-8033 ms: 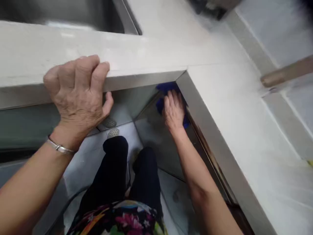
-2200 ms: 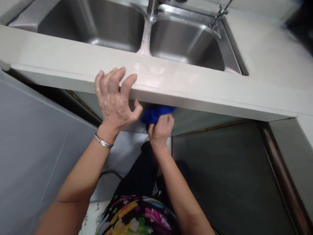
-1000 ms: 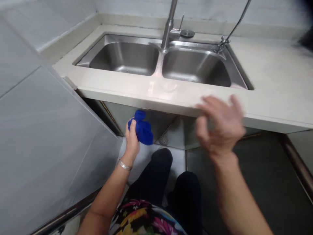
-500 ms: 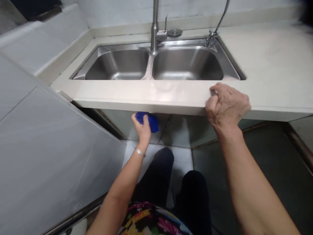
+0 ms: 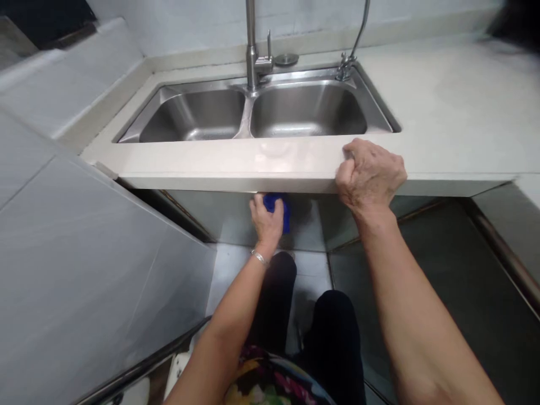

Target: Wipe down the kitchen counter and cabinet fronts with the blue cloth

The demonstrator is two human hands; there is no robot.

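My left hand reaches under the front lip of the pale counter and grips a blue cloth, pressed against the grey cabinet front below the sink. A silver bracelet sits on that wrist. My right hand is curled over the counter's front edge to the right of the sink, fingers wrapped round the lip. Part of the cloth is hidden by the counter edge and my fingers.
A steel double sink with a tall tap and a second thin spout lies in the counter. A grey cabinet door stands open at the left. Dark cabinet fronts run along the right. My legs stand on the tiled floor.
The cloth passed from my right hand to my left. My right hand took hold of the counter edge. In the last half second my left hand slid the cloth rightward under the lip.
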